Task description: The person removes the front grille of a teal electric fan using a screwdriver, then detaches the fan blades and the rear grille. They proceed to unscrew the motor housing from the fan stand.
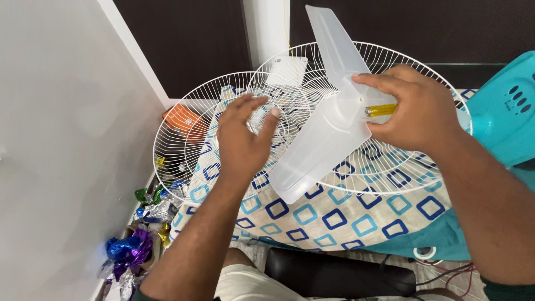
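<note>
The right hand (415, 108) was positioned at the 2 o'clock sector of the view, its fingers curled around the hub of a translucent white fan blade (329, 120) and pinching a yellow screwdriver handle (382, 110) that lay against the hub. The fan blade assembly was held tilted, with one blade extending toward 12 o'clock and another broad blade reaching toward 7 o'clock; a third blade could not be made out behind the hand. The left hand (242, 139) was located just left of centre, at 9 o'clock from the blade hub, with its fingers spread wide and slightly bent, holding nothing; its fingertips hovered over or touched the centre ring of a white wire fan guard (184, 128), and contact could not be confirmed. A second, larger white wire fan guard (390, 178) lay beneath the blade and overlapped the first. Both guards rested on a cloth (334, 217) patterned with blue squares. A turquoise fan housing (504, 111) stood at 3 o'clock. An orange object (181, 120) was visible through the smaller guard at 10 o'clock. Crumpled foil pieces (134, 248) in blue, purple, green and silver lay at 8 o'clock beside a white wall (61, 139).
</note>
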